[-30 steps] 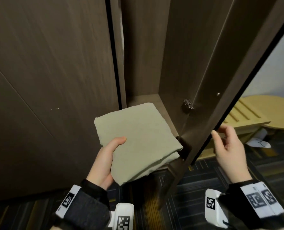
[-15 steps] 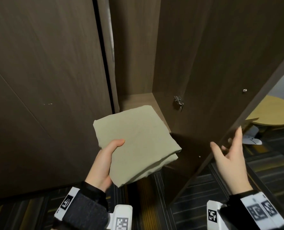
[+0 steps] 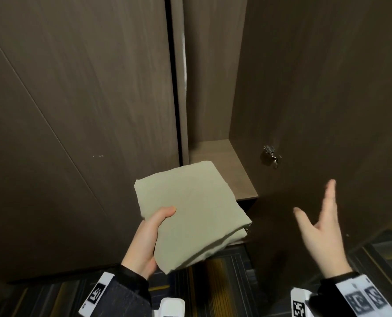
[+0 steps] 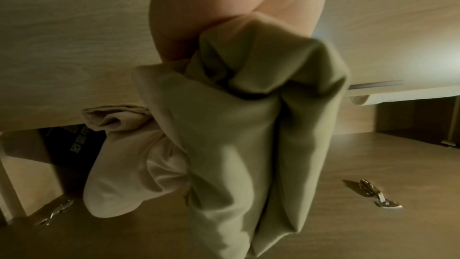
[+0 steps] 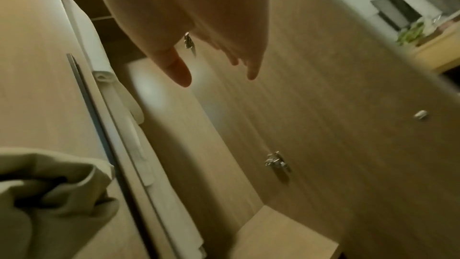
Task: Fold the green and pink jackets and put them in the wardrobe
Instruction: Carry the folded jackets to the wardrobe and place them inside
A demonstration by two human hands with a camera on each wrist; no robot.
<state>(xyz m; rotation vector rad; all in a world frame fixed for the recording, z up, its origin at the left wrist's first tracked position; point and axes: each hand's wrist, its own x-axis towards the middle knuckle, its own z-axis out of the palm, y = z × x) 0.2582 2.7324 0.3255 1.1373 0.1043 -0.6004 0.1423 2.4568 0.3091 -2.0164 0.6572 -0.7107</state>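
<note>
The left hand (image 3: 144, 243) grips the folded green jacket (image 3: 190, 211) by its near left corner, thumb on top and fingers curled underneath. The right hand (image 3: 321, 234) holds nothing: its fingers are straight and spread, the thumb out to the left, raised in front of the inner face of the open wardrobe door (image 3: 327, 88) without clearly touching it.

The green jacket is a flat, squarish bundle held level in the air, its far edge over the near lip of the wardrobe shelf (image 3: 222, 161). From the left wrist view, a paler, pinkish piece of cloth (image 4: 129, 164) hangs under the green folds. A metal hinge (image 3: 271, 154) sits on the wood panel to the right of the shelf. To the left stands a closed wardrobe door (image 3: 76, 110). Dark striped carpet (image 3: 213, 282) lies below.
</note>
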